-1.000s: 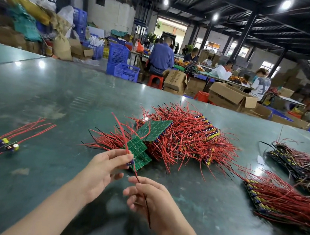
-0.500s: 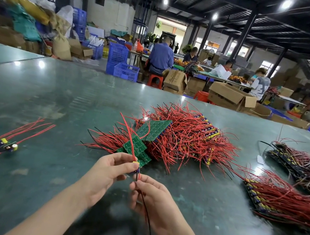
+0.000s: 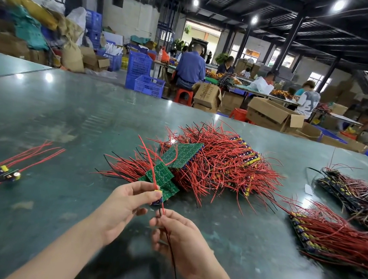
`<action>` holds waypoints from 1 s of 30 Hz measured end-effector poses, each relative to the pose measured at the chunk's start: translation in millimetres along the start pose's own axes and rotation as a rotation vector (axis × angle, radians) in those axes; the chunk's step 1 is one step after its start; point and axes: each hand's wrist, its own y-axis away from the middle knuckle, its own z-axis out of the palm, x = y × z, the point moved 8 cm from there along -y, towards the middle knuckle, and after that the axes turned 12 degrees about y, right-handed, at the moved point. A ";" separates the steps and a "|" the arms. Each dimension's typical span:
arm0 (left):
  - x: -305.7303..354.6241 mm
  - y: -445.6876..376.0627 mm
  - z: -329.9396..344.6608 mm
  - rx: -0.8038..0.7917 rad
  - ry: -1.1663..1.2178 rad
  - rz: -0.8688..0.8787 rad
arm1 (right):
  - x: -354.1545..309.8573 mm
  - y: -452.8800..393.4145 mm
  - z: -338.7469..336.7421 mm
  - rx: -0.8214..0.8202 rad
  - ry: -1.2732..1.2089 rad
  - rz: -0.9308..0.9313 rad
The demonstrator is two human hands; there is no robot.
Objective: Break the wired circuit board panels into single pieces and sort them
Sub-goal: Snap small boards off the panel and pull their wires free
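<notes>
My left hand pinches a small single circuit board piece with a yellow part between thumb and forefinger tips, held up off the glossy dark green surface. A red wire runs up and away from that piece. My right hand sits just right of and below the left, fingers curled, pinching the piece's red and black wires; the thin black wire trails back over my right wrist.

Just beyond my fingers lies a big heap of red-wired green circuit board panels, with a few green panels solder side up at its near left edge. Well off to the left of my left hand, a few separated small boards with red wires lie on the surface. To the right of my right hand is a row of red-wired boards; farther right and beyond, a darker pile of wired boards.
</notes>
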 end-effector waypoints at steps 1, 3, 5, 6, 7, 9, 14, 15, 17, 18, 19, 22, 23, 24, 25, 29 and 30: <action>0.3 0.1 0.7 0.003 -0.002 0.002 | -0.4 -0.1 1.1 -0.005 -0.006 -0.004; 0.9 0.2 1.7 0.014 -0.007 0.010 | -1.5 -0.4 2.7 -0.017 -0.023 -0.013; 1.6 0.4 1.1 0.035 -0.014 0.032 | -2.7 -1.1 4.9 -0.031 -0.038 -0.027; 1.8 0.8 0.8 0.044 -0.019 0.043 | -3.0 -1.2 5.9 -0.037 -0.043 -0.035; 1.7 1.2 0.9 0.050 -0.022 0.049 | -3.2 -1.2 6.3 -0.038 -0.045 -0.040; 2.3 1.1 -0.5 0.065 -0.017 0.056 | -3.5 -0.5 5.6 -0.025 -0.036 -0.046; 10.2 -4.1 -15.0 0.120 0.106 0.066 | -1.8 0.3 2.2 0.012 0.007 -0.027; 10.4 -4.8 -16.2 0.120 0.119 0.064 | -1.1 -0.1 1.5 0.020 0.011 -0.020; 9.4 -5.0 -16.4 0.114 0.129 0.060 | 0.1 -0.5 1.3 0.022 0.009 -0.006; 9.1 -4.7 -16.1 0.114 0.125 0.060 | 0.1 -0.2 1.3 0.019 0.005 0.000; 9.3 -4.3 -15.4 0.113 0.119 0.066 | -0.1 0.3 1.1 0.019 0.005 0.003; 13.0 -2.7 -13.4 0.105 0.062 0.126 | -3.9 -0.4 -3.2 0.080 0.068 -0.037; 14.4 -1.6 -11.8 0.101 0.013 0.162 | -6.8 -0.6 -5.8 0.129 0.128 -0.073; 15.3 0.2 -9.3 0.094 -0.049 0.204 | -10.6 0.0 -8.5 0.184 0.201 -0.115; 15.2 2.5 -5.8 0.083 -0.112 0.245 | -14.6 1.0 -10.3 0.233 0.280 -0.157; 11.1 8.1 4.2 0.058 -0.224 0.318 | -25.8 7.1 -14.1 0.346 0.497 -0.271; 10.6 8.0 4.1 0.063 -0.218 0.319 | -26.8 8.4 -15.2 0.365 0.522 -0.284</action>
